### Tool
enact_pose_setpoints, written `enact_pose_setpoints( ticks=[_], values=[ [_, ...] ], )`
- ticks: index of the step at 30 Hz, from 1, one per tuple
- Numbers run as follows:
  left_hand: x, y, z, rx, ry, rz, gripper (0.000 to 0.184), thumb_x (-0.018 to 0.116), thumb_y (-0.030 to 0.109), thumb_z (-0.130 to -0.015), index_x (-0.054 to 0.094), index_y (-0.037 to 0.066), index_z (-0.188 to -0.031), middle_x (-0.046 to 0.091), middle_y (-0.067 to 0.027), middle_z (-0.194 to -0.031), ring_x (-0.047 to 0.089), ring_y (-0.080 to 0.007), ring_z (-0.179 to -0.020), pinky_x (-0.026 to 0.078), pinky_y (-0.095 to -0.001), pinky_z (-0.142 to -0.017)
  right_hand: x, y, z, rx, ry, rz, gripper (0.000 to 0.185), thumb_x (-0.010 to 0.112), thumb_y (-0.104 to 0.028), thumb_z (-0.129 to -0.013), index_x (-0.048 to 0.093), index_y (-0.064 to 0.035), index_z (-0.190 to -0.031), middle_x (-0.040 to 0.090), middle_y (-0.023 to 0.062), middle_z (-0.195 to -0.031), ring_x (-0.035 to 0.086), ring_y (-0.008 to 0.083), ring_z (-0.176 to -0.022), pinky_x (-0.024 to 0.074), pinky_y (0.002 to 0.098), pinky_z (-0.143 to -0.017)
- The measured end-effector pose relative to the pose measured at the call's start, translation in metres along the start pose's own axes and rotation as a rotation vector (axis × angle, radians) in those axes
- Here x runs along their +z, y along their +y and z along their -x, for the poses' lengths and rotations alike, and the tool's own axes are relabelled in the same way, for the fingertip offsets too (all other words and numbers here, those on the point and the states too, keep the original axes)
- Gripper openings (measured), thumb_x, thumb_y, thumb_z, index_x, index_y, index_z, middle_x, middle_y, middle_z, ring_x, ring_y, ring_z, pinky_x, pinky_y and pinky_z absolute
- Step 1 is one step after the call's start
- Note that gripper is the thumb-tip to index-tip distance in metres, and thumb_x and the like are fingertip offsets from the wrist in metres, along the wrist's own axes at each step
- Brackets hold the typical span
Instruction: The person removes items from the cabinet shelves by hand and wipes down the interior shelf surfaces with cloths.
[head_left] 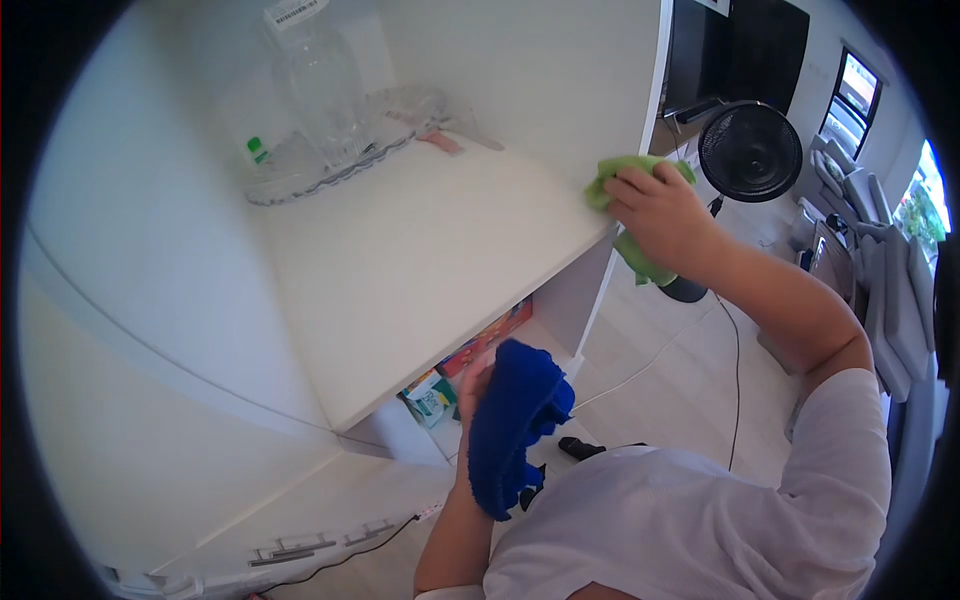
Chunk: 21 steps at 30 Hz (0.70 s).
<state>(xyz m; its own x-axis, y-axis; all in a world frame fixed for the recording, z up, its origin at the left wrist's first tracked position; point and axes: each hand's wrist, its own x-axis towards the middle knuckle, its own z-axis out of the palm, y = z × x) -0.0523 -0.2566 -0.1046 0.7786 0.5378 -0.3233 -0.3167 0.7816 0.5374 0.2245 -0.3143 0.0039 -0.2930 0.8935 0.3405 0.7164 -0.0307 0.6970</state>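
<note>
My right hand [660,215] presses a green cloth [635,170] against the front edge of the cabinet's right side panel, its fingers bent over the fabric; part of the cloth hangs below the hand. Lower down, in front of the shelf, a blue cloth [515,425] drapes over my left hand [478,385], hiding most of it. Only a little of the fingers shows beside the cloth. The white shelf [420,270] lies between the cabinet walls.
A clear vase [325,95] and a clear tray [310,190] stand at the shelf's back left. Boxes [490,340] sit in the compartment below. A round black fan [750,150], a cable on the floor and grey sofas [880,300] are to the right.
</note>
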Motion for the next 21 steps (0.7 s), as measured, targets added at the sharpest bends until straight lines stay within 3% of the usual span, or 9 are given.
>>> enact_pose_setpoints(
  ticks=[3, 5, 9, 11, 14, 15, 17, 18, 21],
  values=[
    [-0.020, -0.030, -0.014, 0.146, 0.020, -0.187, 0.055, 0.041, 0.047, -0.087, 0.054, 0.002, -0.117, 0.062, -0.0154, -0.103, 0.062, -0.0260, -0.087, 0.052, -0.0334, -0.073, -0.015, 0.010, -0.029, 0.098, 0.040, 0.123, 0.019, 0.057, -0.021, -0.071, 0.066, -0.0096, -0.084, 0.057, 0.0026, -0.103, 0.045, 0.0182, -0.106, 0.0342, 0.0333, -0.086],
    [-0.012, -0.036, -0.016, 0.168, 0.036, -0.171, 0.057, 0.040, 0.046, -0.087, 0.050, 0.001, -0.122, 0.061, -0.0166, -0.108, 0.061, -0.0265, -0.092, 0.051, -0.0349, -0.079, -0.013, 0.013, -0.050, 0.085, -0.122, 0.157, 0.020, 0.056, -0.018, -0.072, 0.065, -0.0070, -0.087, 0.057, 0.0035, -0.103, 0.045, 0.0183, -0.107, 0.0339, 0.0332, -0.086],
    [0.027, -0.017, -0.016, 0.153, -0.321, 0.167, 0.038, 0.041, 0.028, -0.090, 0.053, 0.001, -0.114, 0.060, -0.0132, -0.106, 0.061, -0.0232, -0.093, 0.051, -0.0341, -0.079, 0.001, 0.005, -0.064, -0.096, -0.375, 0.172, 0.023, 0.055, -0.017, -0.075, 0.062, -0.0049, -0.093, 0.059, 0.0040, -0.095, 0.048, 0.0187, -0.102, 0.0327, 0.0324, -0.088],
    [0.036, -0.020, -0.028, 0.458, -0.139, -0.037, 0.041, 0.041, 0.029, -0.089, 0.052, 0.001, -0.117, 0.060, -0.0131, -0.104, 0.060, -0.0236, -0.093, 0.050, -0.0351, -0.082, 0.012, 0.002, -0.053, -0.092, -0.264, -0.075, 0.023, 0.055, -0.018, -0.077, 0.060, -0.0047, -0.095, 0.061, 0.0044, -0.093, 0.051, 0.0195, -0.100, 0.0337, 0.0321, -0.087],
    [0.057, 0.004, -0.031, 0.466, 0.037, 0.243, 0.041, 0.042, 0.033, -0.090, 0.050, 0.002, -0.116, 0.058, -0.0122, -0.106, 0.058, -0.0239, -0.092, 0.048, -0.0346, -0.084, 0.006, -0.001, -0.017, -0.106, -0.134, -0.207, 0.023, 0.056, -0.017, -0.077, 0.058, -0.0058, -0.097, 0.061, 0.0045, -0.090, 0.054, 0.0203, -0.095, 0.0363, 0.0322, -0.085],
    [0.060, 0.009, -0.028, 0.592, 0.008, 0.150, 0.041, 0.043, 0.034, -0.091, 0.047, 0.005, -0.120, 0.056, -0.0118, -0.111, 0.057, -0.0236, -0.098, 0.045, -0.0350, -0.088, 0.000, 0.001, -0.001, -0.111, -0.098, -0.213, 0.023, 0.056, -0.017, -0.076, 0.057, -0.0063, -0.097, 0.061, 0.0044, -0.090, 0.055, 0.0205, -0.093, 0.0373, 0.0324, -0.084],
    [0.071, 0.016, -0.030, 0.801, 0.171, -0.243, 0.034, 0.045, 0.028, -0.090, 0.046, 0.007, -0.118, 0.055, -0.0108, -0.113, 0.055, -0.0222, -0.100, 0.044, -0.0342, -0.090, -0.023, 0.017, 0.032, -0.150, -0.126, -0.344, 0.021, 0.057, -0.015, -0.076, 0.057, -0.0082, -0.095, 0.062, 0.0038, -0.088, 0.055, 0.0198, -0.092, 0.0388, 0.0323, -0.080],
    [0.082, 0.022, -0.039, 0.869, 0.368, -0.542, 0.027, 0.047, 0.021, -0.088, 0.049, 0.007, -0.111, 0.056, -0.0102, -0.108, 0.056, -0.0210, -0.097, 0.046, -0.0329, -0.087, -0.037, 0.031, 0.043, -0.174, -0.142, -0.408, 0.020, 0.057, -0.014, -0.075, 0.057, -0.0091, -0.094, 0.062, 0.0036, -0.088, 0.056, 0.0194, -0.091, 0.0396, 0.0323, -0.079],
    [0.071, 0.040, -0.095, 1.088, 0.482, -1.653, 0.026, 0.055, 0.015, -0.082, 0.048, 0.008, -0.106, 0.057, -0.0129, -0.099, 0.055, -0.0275, -0.096, 0.044, -0.0387, -0.083, -0.071, 0.074, 0.070, -0.283, 0.182, -0.613, 0.011, 0.057, -0.017, -0.076, 0.059, -0.0093, -0.084, 0.059, 0.0032, -0.072, 0.058, 0.0212, -0.077, 0.0411, 0.0320, -0.073]
  ],
)
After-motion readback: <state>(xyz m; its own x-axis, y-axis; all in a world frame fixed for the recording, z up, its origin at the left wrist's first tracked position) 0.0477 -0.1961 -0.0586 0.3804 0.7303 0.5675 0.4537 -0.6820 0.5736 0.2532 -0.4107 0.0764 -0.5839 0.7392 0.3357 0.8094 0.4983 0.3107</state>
